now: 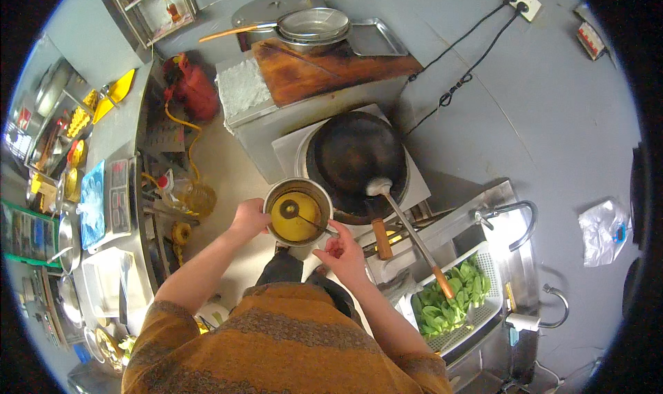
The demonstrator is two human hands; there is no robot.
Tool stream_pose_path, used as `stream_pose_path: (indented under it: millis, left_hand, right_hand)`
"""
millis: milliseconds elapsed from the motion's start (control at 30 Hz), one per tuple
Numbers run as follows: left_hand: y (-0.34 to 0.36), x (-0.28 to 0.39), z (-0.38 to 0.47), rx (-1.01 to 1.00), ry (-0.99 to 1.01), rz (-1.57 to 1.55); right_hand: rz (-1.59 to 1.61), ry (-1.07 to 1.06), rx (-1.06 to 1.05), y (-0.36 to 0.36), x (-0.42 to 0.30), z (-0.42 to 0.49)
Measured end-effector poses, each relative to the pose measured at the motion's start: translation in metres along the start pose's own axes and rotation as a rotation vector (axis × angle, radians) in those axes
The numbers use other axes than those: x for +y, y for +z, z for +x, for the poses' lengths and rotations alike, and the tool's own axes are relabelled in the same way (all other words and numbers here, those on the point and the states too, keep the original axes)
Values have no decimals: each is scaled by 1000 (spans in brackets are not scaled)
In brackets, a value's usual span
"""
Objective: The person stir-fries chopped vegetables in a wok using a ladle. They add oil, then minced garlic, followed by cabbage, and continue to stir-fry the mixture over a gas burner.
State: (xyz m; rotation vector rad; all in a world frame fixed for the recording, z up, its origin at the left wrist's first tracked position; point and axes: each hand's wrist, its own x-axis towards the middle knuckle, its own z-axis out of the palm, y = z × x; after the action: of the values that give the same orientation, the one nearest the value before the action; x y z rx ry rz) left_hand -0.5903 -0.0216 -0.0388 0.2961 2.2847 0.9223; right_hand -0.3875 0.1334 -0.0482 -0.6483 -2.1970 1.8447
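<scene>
My left hand (251, 219) grips the left rim of a round metal pot (328, 203), which hangs in front of my body. Yellow liquid (298, 228) fills its lower part, and a small ladle (289, 208) rests in the liquid. My right hand (342, 249) is at the pot's right side, its fingers against the rim by the ladle's handle; whether they close on it I cannot tell. Just beyond the pot to the right, a black wok (360, 150) sits over a stove, with a wok spatula (412, 228) leaning in it, its wooden handle end over the greens.
A white basket (494, 295) of leafy greens (450, 303) stands on the sink at right, near a faucet (528, 223). A wooden board (331, 75) carries strainers (316, 25) behind the stove. A red gas cylinder (191, 91) and an oil jug (197, 197) stand at left, beside a steel counter (121, 130).
</scene>
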Motion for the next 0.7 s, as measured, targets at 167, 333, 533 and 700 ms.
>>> stream_pose_path:
  millis: [167,333,533,700]
  left_hand:
    - [19,8,2,-29,29,-18]
    - [31,-3,17,-11,143,157]
    - [35,-4,30,29,350,283]
    - [30,14,34,-14,338,301]
  right_hand:
    - [40,-85,129,10,17,-1]
    - [221,43,27,3,-1,7]
    - [25,-72,-26,12,2,15]
    - [-261,-123,52,12,-7,21]
